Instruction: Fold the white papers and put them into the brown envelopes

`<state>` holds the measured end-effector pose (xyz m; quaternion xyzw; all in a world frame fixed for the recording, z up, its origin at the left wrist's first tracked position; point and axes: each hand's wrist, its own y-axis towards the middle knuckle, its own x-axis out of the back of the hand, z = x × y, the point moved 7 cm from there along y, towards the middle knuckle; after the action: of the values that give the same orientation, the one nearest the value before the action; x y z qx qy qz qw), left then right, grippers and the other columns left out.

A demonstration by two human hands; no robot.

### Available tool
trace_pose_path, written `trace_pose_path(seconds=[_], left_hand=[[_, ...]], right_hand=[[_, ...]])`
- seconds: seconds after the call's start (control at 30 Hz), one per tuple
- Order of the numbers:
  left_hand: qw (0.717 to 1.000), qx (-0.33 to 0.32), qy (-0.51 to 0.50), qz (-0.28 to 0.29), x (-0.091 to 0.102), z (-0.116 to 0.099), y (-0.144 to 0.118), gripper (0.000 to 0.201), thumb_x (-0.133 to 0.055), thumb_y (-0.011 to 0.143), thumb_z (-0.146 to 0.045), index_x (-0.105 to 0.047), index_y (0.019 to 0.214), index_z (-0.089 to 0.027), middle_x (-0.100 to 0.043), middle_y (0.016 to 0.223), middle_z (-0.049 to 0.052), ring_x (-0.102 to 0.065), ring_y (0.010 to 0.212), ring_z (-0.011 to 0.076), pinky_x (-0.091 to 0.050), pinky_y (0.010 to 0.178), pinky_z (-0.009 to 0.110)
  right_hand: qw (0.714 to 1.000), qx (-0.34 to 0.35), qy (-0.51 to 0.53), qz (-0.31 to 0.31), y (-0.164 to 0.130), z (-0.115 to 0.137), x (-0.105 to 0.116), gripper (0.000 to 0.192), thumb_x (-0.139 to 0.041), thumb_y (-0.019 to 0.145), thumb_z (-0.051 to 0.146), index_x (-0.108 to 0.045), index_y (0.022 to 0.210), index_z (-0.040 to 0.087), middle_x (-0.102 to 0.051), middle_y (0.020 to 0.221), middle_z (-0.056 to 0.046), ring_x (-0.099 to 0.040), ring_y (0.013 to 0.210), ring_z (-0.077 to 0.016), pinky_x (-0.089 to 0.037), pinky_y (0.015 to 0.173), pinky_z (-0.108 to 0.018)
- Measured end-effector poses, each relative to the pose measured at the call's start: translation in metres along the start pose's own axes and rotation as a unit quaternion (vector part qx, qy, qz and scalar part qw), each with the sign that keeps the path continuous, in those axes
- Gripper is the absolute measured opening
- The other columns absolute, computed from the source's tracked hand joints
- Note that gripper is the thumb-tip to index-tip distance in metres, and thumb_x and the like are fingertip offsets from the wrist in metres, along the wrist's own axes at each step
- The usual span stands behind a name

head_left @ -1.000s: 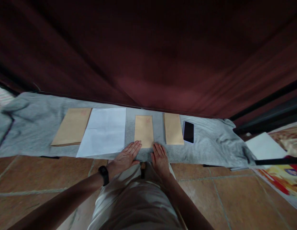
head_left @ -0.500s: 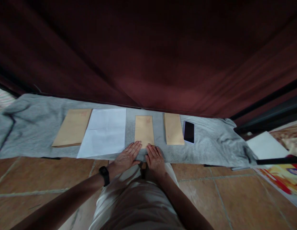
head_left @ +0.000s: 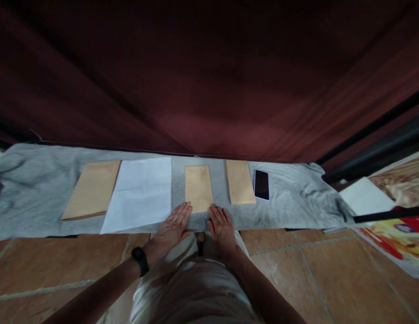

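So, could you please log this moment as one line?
left hand: flat on grey cloth | right hand: flat on cloth | middle envelope: just beyond fingertips | phone: right

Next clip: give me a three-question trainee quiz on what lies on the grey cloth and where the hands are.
1. True or false: the phone lies at the right end of the row on the grey cloth.
2. What lies between the large envelope and the middle envelope? A) white sheet B) phone C) poster
3. Fill in: the left hand and right hand rest flat, palms ____, at the middle envelope's near edge.

Key: 1 true; 2 A, the white sheet; 3 down.
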<state>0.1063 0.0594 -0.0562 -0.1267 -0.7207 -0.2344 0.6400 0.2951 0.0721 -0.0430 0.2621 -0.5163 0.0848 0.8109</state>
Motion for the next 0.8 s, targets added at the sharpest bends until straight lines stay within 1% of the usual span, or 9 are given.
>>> trace_pose_path(seconds=[0.1, 0.2, 0.3, 0.37, 0.5, 0.57, 0.63, 0.7, 0.8], left_hand=[[1.000, 0.013, -0.015, -0.017, 0.007, 0.000, -0.002, 0.079, -0.047, 0.100, -0.053, -0.025, 0.162, -0.008, -0.035, 0.165, 0.023, -0.034, 0.154, 0.0318, -0.034, 0.124, 0.048], [0.997, 0.039, -0.047, -0.037, 0.010, 0.002, -0.005, 0.074, -0.046, 0.101, -0.053, -0.031, 0.160, -0.011, -0.040, 0.163, 0.021, -0.038, 0.152, 0.0310, -0.038, 0.122, 0.049], [0.987, 0.096, -0.108, -0.064, 0.007, 0.009, -0.004, 0.064, -0.044, 0.102, -0.049, -0.041, 0.155, -0.014, -0.049, 0.158, 0.019, -0.045, 0.148, 0.0313, -0.042, 0.119, 0.052], [0.971, 0.144, -0.171, -0.082, 0.004, 0.014, 0.000, 0.057, -0.045, 0.102, -0.044, -0.047, 0.151, -0.015, -0.056, 0.152, 0.018, -0.052, 0.141, 0.0311, -0.045, 0.116, 0.052], [0.914, 0.257, -0.298, -0.102, 0.002, 0.026, 0.013, 0.052, -0.059, 0.091, -0.036, -0.058, 0.139, -0.016, -0.068, 0.135, 0.016, -0.063, 0.124, 0.0318, -0.050, 0.109, 0.052], [0.871, 0.307, -0.366, -0.116, 0.001, 0.030, 0.019, 0.054, -0.064, 0.084, -0.035, -0.060, 0.135, -0.017, -0.071, 0.125, 0.014, -0.068, 0.112, 0.0300, -0.054, 0.101, 0.049], [0.819, 0.352, -0.435, -0.126, 0.000, 0.034, 0.024, 0.058, -0.068, 0.079, -0.037, -0.060, 0.134, -0.018, -0.074, 0.110, 0.010, -0.071, 0.095, 0.0258, -0.058, 0.089, 0.043], [0.772, 0.394, -0.481, -0.129, -0.003, 0.038, 0.027, 0.065, -0.073, 0.074, -0.038, -0.058, 0.134, -0.018, -0.073, 0.091, 0.003, -0.070, 0.079, 0.0219, -0.058, 0.078, 0.039], [0.726, 0.435, -0.518, -0.128, -0.003, 0.042, 0.030, 0.071, -0.078, 0.064, -0.036, -0.059, 0.130, -0.018, -0.068, 0.071, -0.004, -0.066, 0.067, 0.0201, -0.054, 0.069, 0.035]], right_hand=[[1.000, -0.002, -0.004, 0.000, -0.001, -0.002, 0.002, 0.046, -0.047, 0.107, 0.025, -0.051, 0.151, 0.013, -0.057, 0.152, -0.012, -0.050, 0.143, -0.0240, -0.029, 0.125, -0.045], [1.000, -0.003, -0.008, 0.001, -0.001, -0.003, 0.002, 0.047, -0.048, 0.106, 0.023, -0.050, 0.152, 0.013, -0.056, 0.153, -0.012, -0.050, 0.143, -0.0238, -0.029, 0.125, -0.045], [1.000, -0.010, -0.009, 0.000, -0.001, -0.002, 0.001, 0.048, -0.049, 0.106, 0.022, -0.050, 0.152, 0.013, -0.056, 0.153, -0.012, -0.050, 0.143, -0.0242, -0.029, 0.125, -0.046], [1.000, -0.016, -0.010, -0.001, 0.000, -0.002, 0.000, 0.048, -0.050, 0.105, 0.022, -0.050, 0.152, 0.014, -0.057, 0.152, -0.012, -0.050, 0.143, -0.0244, -0.029, 0.125, -0.046], [1.000, -0.025, -0.009, -0.003, 0.001, -0.001, -0.002, 0.048, -0.052, 0.104, 0.021, -0.052, 0.151, 0.015, -0.058, 0.150, -0.012, -0.050, 0.142, -0.0245, -0.028, 0.125, -0.046], [1.000, -0.028, -0.006, -0.005, 0.001, -0.001, -0.002, 0.048, -0.051, 0.103, 0.020, -0.052, 0.151, 0.014, -0.058, 0.151, -0.012, -0.050, 0.142, -0.0248, -0.027, 0.125, -0.046], [1.000, -0.030, -0.004, -0.007, 0.001, -0.001, -0.003, 0.047, -0.050, 0.103, 0.020, -0.053, 0.150, 0.014, -0.058, 0.151, -0.012, -0.051, 0.142, -0.0249, -0.027, 0.125, -0.046], [0.999, -0.033, -0.003, -0.010, 0.001, -0.001, -0.004, 0.047, -0.050, 0.103, 0.019, -0.053, 0.149, 0.014, -0.057, 0.152, -0.012, -0.050, 0.142, -0.0251, -0.027, 0.125, -0.047], [0.999, -0.041, 0.003, -0.011, 0.002, 0.000, -0.004, 0.047, -0.049, 0.103, 0.018, -0.052, 0.150, 0.014, -0.057, 0.152, -0.012, -0.050, 0.142, -0.0253, -0.027, 0.125, -0.047]])
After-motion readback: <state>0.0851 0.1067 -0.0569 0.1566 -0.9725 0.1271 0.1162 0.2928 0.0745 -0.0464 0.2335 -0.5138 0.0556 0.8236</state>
